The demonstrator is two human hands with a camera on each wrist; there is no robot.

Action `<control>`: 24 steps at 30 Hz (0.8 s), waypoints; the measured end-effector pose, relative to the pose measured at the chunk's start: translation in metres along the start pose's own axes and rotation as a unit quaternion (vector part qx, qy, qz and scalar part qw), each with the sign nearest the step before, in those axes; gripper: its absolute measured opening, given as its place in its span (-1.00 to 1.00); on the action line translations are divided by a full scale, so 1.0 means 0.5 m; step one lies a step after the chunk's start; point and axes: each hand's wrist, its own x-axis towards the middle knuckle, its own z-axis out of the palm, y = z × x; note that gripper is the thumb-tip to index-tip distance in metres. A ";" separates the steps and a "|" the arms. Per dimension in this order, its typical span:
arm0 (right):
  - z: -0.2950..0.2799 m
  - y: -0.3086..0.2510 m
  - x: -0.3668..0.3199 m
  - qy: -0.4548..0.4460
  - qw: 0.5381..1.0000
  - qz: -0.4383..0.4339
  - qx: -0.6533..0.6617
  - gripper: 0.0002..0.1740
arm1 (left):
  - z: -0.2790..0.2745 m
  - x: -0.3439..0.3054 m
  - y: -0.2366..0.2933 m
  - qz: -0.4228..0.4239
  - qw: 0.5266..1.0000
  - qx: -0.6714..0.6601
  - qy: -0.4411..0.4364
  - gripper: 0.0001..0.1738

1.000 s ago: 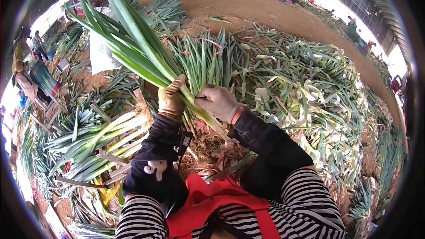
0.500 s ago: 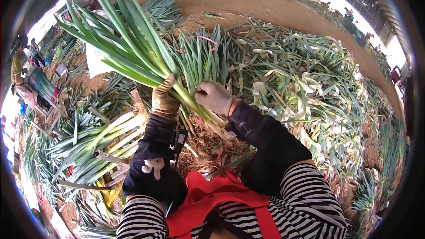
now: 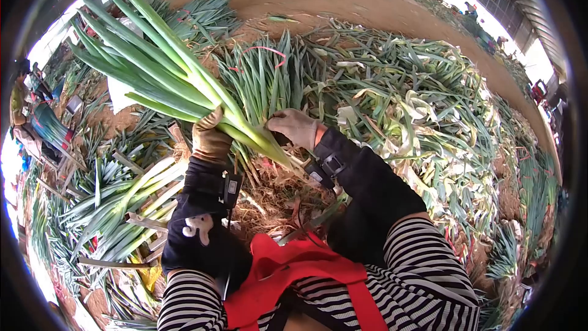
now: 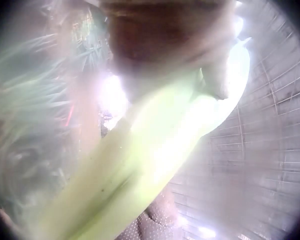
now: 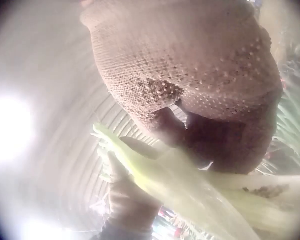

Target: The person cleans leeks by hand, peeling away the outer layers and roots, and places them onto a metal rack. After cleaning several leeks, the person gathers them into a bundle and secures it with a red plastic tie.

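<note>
Both hands are in knit gloves and both are closed around the same bunch of leeks, held up in the middle of the scene above the person's lap. The left hand wraps the stalks from underneath where green turns pale, fingers curled right round them. The right hand grips a bit nearer the root end, fingers curled onto the whitish part. The leaves fan out up and to the far left. The left wrist view is mostly blur, just a fat pale-green stalk under the glove. On the right wrist view the dotted glove pinches the stalk. A tied bundle lies just beyond the hands, trimmed leaves pile up to the right, and more leeks sit on a wooden rack to the left.
</note>
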 end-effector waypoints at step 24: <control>-0.066 -0.003 -0.056 -0.184 0.965 0.184 0.016 -0.59 | 0.014 -0.008 0.045 0.066 0.995 0.048 0.050 -0.67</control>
